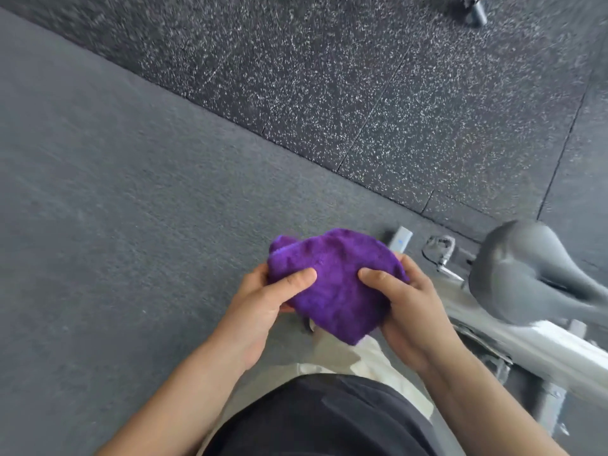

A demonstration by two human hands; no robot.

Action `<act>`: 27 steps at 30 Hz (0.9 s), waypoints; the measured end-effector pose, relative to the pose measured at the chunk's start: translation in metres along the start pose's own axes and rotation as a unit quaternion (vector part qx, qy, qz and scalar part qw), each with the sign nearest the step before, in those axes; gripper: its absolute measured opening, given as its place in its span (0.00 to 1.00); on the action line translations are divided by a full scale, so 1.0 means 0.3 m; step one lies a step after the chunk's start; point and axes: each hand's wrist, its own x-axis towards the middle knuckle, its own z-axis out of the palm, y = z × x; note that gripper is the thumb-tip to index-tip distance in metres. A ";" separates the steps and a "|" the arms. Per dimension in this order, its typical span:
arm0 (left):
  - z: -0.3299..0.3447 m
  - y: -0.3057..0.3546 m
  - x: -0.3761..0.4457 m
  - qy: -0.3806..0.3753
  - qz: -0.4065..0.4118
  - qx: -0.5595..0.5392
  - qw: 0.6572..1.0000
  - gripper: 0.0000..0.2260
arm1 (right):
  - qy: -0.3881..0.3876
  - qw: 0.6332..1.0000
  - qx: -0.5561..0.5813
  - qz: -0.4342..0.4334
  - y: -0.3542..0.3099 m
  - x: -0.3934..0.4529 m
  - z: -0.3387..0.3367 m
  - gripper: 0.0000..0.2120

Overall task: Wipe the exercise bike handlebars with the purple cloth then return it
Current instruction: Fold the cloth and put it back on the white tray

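A bunched purple cloth (332,284) sits between both of my hands in front of my waist. My left hand (263,297) grips its left side, thumb pressed on top. My right hand (411,307) grips the right side, thumb on top and fingers curled beneath. The exercise bike stands to my right: its dark grey saddle (533,274), silver frame (526,343) and a pedal (441,248) show. The handlebars are out of view.
Grey carpet-like flooring (115,209) fills the left. Black speckled rubber tiles (362,93) cover the far floor. A dark piece of gym equipment (473,8) pokes in at the top edge. My light trousers and dark top show below.
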 end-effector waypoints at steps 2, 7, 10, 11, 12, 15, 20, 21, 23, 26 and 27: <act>0.029 0.101 0.094 -0.035 -0.009 -0.019 0.999 0.17 | 0.012 0.999 0.025 -0.028 -0.096 0.094 0.036 0.13; 0.171 0.350 0.353 -0.073 -0.008 -0.071 0.995 0.25 | -0.029 0.996 0.077 0.043 -0.310 0.289 0.101 0.23; 0.245 0.472 0.511 -0.095 0.016 -0.013 0.995 0.29 | -0.025 0.998 0.034 0.056 -0.423 0.395 0.126 0.21; 0.259 0.515 0.566 -0.109 0.018 0.006 0.994 0.30 | 0.006 1.000 0.023 0.017 -0.462 0.439 0.126 0.21; 0.268 0.556 0.626 -0.131 0.017 0.025 0.991 0.31 | 0.040 0.999 0.013 -0.029 -0.504 0.482 0.127 0.21; 0.305 0.707 0.827 -0.223 -0.030 0.051 0.973 0.32 | 0.086 0.991 0.001 -0.107 -0.639 0.612 0.151 0.15; 0.492 0.939 1.169 -0.318 -0.168 0.043 0.932 0.31 | 0.087 0.988 0.091 -0.086 -0.853 0.803 0.206 0.15; 0.543 0.982 1.224 -0.329 -0.173 0.063 0.926 0.31 | 0.086 0.985 0.118 -0.094 -0.902 0.832 0.209 0.16; 0.644 1.055 1.310 -0.360 -0.173 0.106 0.911 0.29 | 0.110 0.971 0.170 -0.126 -0.993 0.881 0.196 0.17; 0.800 1.129 1.393 -0.443 -0.177 0.159 0.865 0.20 | 0.158 0.932 0.274 -0.176 -1.108 0.921 0.142 0.15; 0.857 1.145 1.418 -0.466 -0.181 0.178 0.848 0.19 | 0.171 0.918 0.306 -0.187 -1.140 0.936 0.115 0.16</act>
